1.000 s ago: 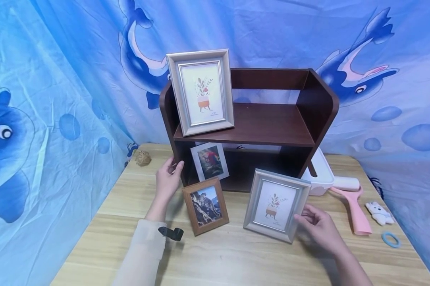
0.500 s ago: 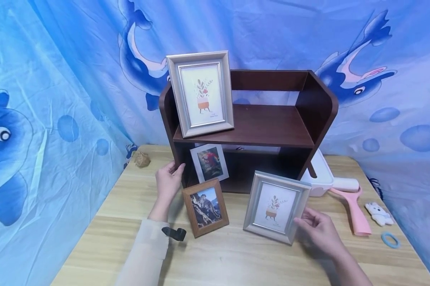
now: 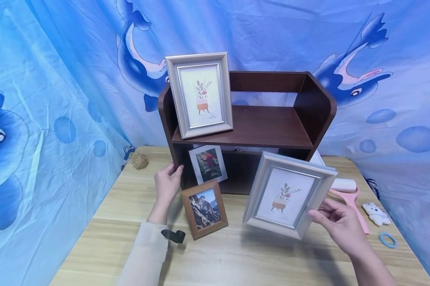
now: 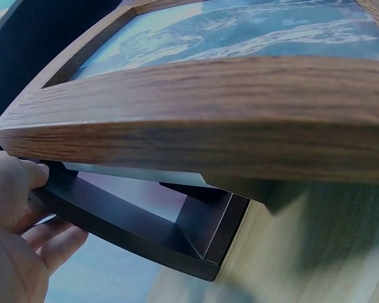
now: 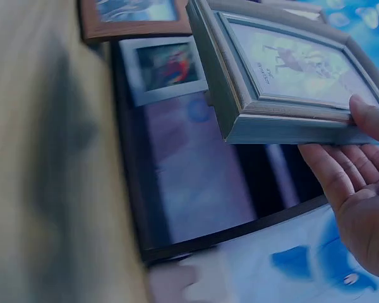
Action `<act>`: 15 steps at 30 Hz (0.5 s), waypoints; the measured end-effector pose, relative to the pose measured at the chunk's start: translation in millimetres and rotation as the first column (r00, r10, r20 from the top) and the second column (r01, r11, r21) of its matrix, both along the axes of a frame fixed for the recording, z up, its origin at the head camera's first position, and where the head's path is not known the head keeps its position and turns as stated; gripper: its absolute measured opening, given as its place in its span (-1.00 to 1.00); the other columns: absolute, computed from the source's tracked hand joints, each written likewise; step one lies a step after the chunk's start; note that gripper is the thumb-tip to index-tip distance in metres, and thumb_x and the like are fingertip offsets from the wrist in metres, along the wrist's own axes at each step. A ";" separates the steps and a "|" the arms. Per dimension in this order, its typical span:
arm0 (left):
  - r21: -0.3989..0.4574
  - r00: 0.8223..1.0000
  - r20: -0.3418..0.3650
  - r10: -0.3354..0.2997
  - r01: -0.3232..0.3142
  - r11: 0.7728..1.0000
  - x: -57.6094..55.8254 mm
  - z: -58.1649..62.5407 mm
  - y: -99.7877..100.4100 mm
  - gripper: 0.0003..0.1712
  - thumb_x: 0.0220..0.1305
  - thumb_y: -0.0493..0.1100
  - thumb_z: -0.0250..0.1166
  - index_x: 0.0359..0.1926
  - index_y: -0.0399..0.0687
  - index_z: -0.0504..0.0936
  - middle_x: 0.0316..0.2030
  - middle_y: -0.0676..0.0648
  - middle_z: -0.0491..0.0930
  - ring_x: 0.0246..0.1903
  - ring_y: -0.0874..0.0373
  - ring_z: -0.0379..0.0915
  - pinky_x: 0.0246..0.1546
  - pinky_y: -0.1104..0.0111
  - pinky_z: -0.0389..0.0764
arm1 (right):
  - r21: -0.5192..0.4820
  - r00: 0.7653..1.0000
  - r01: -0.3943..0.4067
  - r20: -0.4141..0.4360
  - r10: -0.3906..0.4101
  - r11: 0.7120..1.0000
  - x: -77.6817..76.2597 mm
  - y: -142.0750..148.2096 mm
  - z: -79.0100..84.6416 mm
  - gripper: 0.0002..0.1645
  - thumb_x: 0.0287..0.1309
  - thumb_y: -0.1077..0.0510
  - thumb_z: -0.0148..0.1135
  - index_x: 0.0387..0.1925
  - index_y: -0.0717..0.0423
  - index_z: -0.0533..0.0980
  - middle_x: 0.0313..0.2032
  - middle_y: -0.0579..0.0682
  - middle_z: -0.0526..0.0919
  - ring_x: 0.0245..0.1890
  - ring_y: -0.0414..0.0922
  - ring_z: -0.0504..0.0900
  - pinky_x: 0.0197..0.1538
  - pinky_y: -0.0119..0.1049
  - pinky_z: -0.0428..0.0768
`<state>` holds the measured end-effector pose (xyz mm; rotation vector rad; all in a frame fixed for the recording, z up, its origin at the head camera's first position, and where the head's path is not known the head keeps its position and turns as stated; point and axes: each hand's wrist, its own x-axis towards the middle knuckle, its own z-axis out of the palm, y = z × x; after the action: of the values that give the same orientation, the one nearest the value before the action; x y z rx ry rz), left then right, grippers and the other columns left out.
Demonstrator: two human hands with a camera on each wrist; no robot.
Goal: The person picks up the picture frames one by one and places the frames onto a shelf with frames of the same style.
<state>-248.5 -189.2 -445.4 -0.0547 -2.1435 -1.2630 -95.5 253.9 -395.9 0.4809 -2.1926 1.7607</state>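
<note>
My left hand (image 3: 167,186) grips the left side panel of a dark brown two-tier shelf (image 3: 272,127), thumb and fingers on either side of its edge. My right hand (image 3: 343,226) holds a silver picture frame (image 3: 286,196) by its right side, thumb on the front and fingers behind. That frame is raised and tilted, its plant print facing me. A matching silver picture frame (image 3: 202,95) stands on the upper tier at the left. Below it, a white picture frame (image 3: 208,165) with a parrot photo is in the lower tier. A brown wooden picture frame (image 3: 205,209) with a leopard photo stands before the shelf.
Right of the shelf lie a pink-handled lint roller (image 3: 344,185), a white bear figure (image 3: 376,214) and a blue ring (image 3: 387,240). A white container (image 3: 317,159) shows partly behind the shelf. A brown twine ball (image 3: 139,161) sits at the back left, before a blue dolphin curtain.
My right hand has lifted the silver picture frame off the table, bringing it up, nearer and slightly to the right. The left hand has stayed at the shelf's side.
</note>
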 end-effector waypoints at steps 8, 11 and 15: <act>-0.017 1.000 -0.009 0.005 -0.005 1.000 1.9 1.1 0.8 -0.77 0.16 -0.20 0.33 -0.16 -0.20 0.70 -0.24 -0.25 0.67 -0.26 -0.01 0.65 -0.25 0.35 0.66 | -0.081 0.997 -0.025 -0.079 0.019 0.996 3.3 4.2 45.2 -0.59 -0.02 0.64 0.13 -0.05 0.53 0.47 -0.28 -0.10 0.73 -0.34 -0.25 0.70 -0.35 -0.45 0.67; -0.017 1.000 -0.006 0.011 -0.012 1.000 1.9 0.9 0.6 -0.78 0.16 -0.20 0.33 -0.18 -0.20 0.70 -0.26 -0.25 0.67 -0.26 -0.03 0.65 -0.25 0.33 0.66 | -0.076 0.995 -0.002 -0.096 -0.005 0.997 1.4 3.5 61.8 -0.64 -0.01 0.62 0.14 -0.09 0.51 0.50 -0.34 -0.09 0.73 -0.41 -0.27 0.70 -0.38 -0.48 0.66; -0.018 1.000 -0.010 0.013 -0.014 1.000 1.2 0.4 0.1 -0.80 0.16 -0.22 0.33 -0.20 -0.21 0.71 -0.28 -0.25 0.67 -0.27 -0.04 0.65 -0.26 0.32 0.67 | -0.135 0.990 -0.033 -0.139 0.014 0.990 -3.6 3.2 80.3 -0.64 -0.01 0.64 0.11 -0.10 0.54 0.50 -0.35 -0.02 0.74 -0.41 -0.25 0.70 -0.36 -0.49 0.65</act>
<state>-247.3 -189.1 -444.9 -0.0538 -2.1429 -1.2336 -99.1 257.1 -315.6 0.5794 -1.9659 1.8177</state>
